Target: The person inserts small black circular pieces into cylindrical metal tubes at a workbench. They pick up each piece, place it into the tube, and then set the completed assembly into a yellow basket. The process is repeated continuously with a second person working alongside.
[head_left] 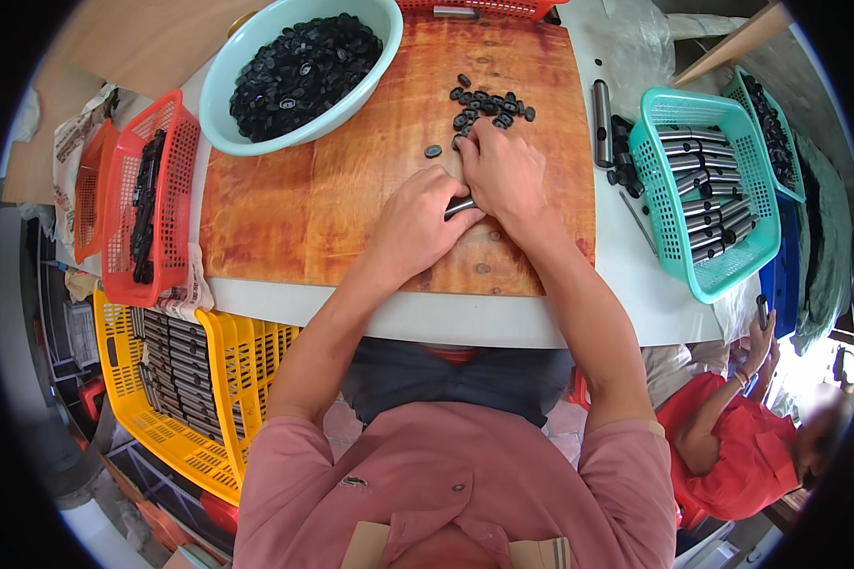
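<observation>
My left hand (417,224) is closed around a short shiny metal tube (460,207) over the wooden board (304,223). Most of the tube is hidden by my fingers. Right beside it, my right hand (505,171) has its fingers curled down, the fingertips at a small black oval piece (456,143) at the near edge of a loose pile. That pile of black oval pieces (484,102) lies just beyond my right hand. One stray piece (433,151) sits to the left of my right fingertips.
A pale blue basin (226,128) full of black pieces stands far left. Red baskets (176,190) and a yellow crate (220,360) with metal tubes are at left. At right, a turquoise basket (702,284) holds tubes; a lone tube (602,123) lies nearby. Another person (731,446) sits lower right.
</observation>
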A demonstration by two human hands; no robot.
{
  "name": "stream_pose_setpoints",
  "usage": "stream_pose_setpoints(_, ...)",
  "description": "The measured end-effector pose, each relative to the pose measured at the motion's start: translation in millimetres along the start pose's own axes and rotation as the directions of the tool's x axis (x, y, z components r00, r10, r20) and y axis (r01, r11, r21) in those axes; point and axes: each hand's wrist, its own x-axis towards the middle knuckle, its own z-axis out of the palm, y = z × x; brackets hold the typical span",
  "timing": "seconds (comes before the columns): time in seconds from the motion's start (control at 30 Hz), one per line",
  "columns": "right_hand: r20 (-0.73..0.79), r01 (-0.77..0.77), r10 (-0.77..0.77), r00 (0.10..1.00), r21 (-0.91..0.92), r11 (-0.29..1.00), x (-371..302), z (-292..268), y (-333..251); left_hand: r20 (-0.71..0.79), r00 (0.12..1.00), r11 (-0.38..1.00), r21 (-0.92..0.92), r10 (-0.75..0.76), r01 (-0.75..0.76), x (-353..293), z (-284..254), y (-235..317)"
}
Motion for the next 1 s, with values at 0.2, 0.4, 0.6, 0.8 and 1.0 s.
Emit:
stream_pose_setpoints(0.2,0.020,-0.025,0.025,0.999,0.001,1.000,-1.2,0.1,-2.9,0.041,0.999,0.999,-0.043,0.006,-0.004,-0.6,0.3,-1.0)
stream_pose_setpoints(0.4,-0.021,-0.010,0.010,1.000,0.008,1.000,-5.6,9.7,0.5,0.037,0.999,0.998,-0.051,0.026,-0.024,-4.9,3.6,-1.2)
stream_pose_setpoints(0.6,-0.024,-0.045,0.046,0.999,0.031,0.998,0.3,0.3,-2.0,0.008,0.998,0.998,0.016,0.056,-0.057,-1.3,1.6,0.1)
stream_pose_setpoints(0.8,-0.068,-0.126,0.146,0.987,0.245,0.961,0.5,1.9,2.8,0.035,0.999,1.000,0.025,0.004,-0.005,-0.1,1.2,-1.5)
stream_pose_setpoints(1.0,-0.022,-0.056,0.059,0.998,0.099,0.994,3.8,0.6,2.3,0.078,0.993,0.994,-0.054,-0.093,0.097,4.3,-3.1,3.8)
